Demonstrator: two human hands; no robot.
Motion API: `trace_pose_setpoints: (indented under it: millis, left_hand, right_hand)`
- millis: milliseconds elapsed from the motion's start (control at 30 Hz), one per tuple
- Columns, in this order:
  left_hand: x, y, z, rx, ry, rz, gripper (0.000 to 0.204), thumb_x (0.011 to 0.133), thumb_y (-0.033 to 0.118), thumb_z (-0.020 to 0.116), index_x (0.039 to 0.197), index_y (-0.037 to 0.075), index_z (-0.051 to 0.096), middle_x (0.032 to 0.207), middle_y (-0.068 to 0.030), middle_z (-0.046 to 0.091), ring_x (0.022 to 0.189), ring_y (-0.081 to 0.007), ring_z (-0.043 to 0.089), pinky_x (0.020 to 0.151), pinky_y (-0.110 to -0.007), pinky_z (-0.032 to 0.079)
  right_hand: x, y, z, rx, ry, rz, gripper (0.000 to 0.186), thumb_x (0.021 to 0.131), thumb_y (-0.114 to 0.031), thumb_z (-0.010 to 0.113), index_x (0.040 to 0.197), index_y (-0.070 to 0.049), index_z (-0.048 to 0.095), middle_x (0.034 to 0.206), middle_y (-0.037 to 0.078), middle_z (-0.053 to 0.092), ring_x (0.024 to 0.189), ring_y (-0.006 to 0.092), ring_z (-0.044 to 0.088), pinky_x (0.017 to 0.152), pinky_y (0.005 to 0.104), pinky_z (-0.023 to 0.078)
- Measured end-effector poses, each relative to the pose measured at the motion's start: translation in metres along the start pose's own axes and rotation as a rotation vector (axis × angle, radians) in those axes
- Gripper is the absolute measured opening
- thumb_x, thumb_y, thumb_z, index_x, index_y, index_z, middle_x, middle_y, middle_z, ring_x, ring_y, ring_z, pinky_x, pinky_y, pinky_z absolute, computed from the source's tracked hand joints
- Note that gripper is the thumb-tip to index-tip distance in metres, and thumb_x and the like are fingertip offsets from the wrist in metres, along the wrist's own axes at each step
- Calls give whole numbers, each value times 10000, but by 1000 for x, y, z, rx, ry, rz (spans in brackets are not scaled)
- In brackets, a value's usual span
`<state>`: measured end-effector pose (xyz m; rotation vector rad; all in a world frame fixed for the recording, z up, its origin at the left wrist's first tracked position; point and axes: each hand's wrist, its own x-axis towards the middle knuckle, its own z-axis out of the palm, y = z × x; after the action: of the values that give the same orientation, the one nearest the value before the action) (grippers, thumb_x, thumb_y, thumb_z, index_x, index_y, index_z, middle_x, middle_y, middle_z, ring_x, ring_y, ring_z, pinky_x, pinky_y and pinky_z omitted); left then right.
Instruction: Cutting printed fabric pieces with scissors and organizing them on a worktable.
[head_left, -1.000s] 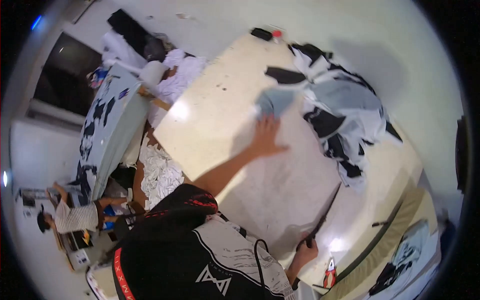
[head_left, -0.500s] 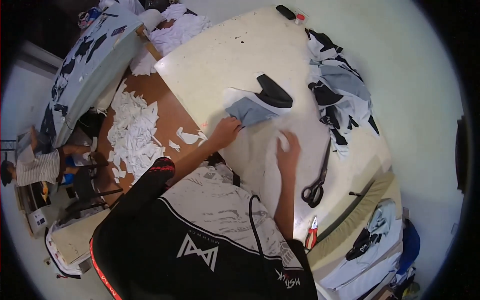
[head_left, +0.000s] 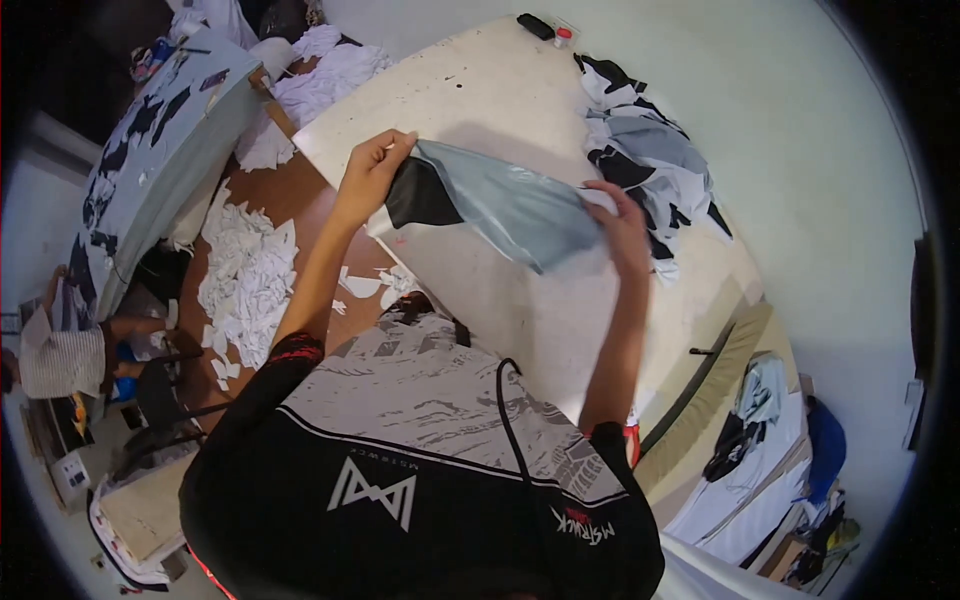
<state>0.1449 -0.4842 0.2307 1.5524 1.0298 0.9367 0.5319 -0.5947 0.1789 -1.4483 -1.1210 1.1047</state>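
Note:
I hold a fabric piece of light grey-blue with a black section [head_left: 505,200] stretched above the cream table [head_left: 460,60]. My left hand [head_left: 370,175] pinches its upper left corner, beside the black part [head_left: 420,200]. My right hand [head_left: 622,225] grips its right end and is slightly blurred. A heap of black, white and grey pieces [head_left: 650,150] lies just behind my right hand, along the table's right side. The scissors are hidden from view.
A brown surface with white scraps [head_left: 245,280] adjoins the left. Another table [head_left: 170,130] and a person in a striped top [head_left: 60,360] are farther left. A padded khaki strip [head_left: 700,400] lies at the right. A black object [head_left: 535,27] and red-capped container [head_left: 563,38] sit at the far edge.
Both hands have risen with the piece, which was lying on the table, and now spread it in the air. My left hand moved up-left, my right hand up and rightward.

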Motion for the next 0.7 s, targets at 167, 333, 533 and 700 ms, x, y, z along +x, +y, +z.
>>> trace_pose_setpoints:
  millis: [167, 333, 533, 700]
  left_hand:
    - [31, -106, 32, 208, -30, -119, 414, 1095, 360, 588, 874, 16, 655, 679, 33, 469, 673, -62, 456, 612, -294, 391]
    - [-45, -231, 104, -94, -610, -554, 389, 1073, 370, 589, 1036, -5, 687, 834, -166, 746, 671, -244, 749, 561, -366, 574]
    - [-69, -163, 117, 93, -539, -695, 425, 1056, 394, 641, 1073, -26, 706, 861, -164, 758, 651, -243, 749, 535, -330, 577]
    - [1, -171, 135, 489, -275, 244, 377, 920, 209, 784, 1244, 45, 683, 1161, -179, 748, 1004, -294, 750, 820, -355, 598]
  right_hand:
    - [12, -62, -32, 331, 39, -344, 435, 1002, -192, 654, 1422, -80, 627, 1296, 83, 676, 1161, 198, 639, 1025, 315, 491]
    - [91, -20, 7, 840, 88, -44, 483, 1019, -204, 668, 1461, -46, 556, 1439, 119, 622, 1313, 269, 608, 1068, 395, 497]
    - [-13, 113, 80, -446, 738, -302, 445, 966, -210, 723, 1363, -42, 611, 1397, 197, 620, 1223, 442, 631, 1058, 476, 501]
    - [-105, 171, 121, -864, 677, -131, 505, 902, -203, 755, 1369, -72, 617, 1448, 189, 586, 1317, 424, 552, 1180, 524, 353]
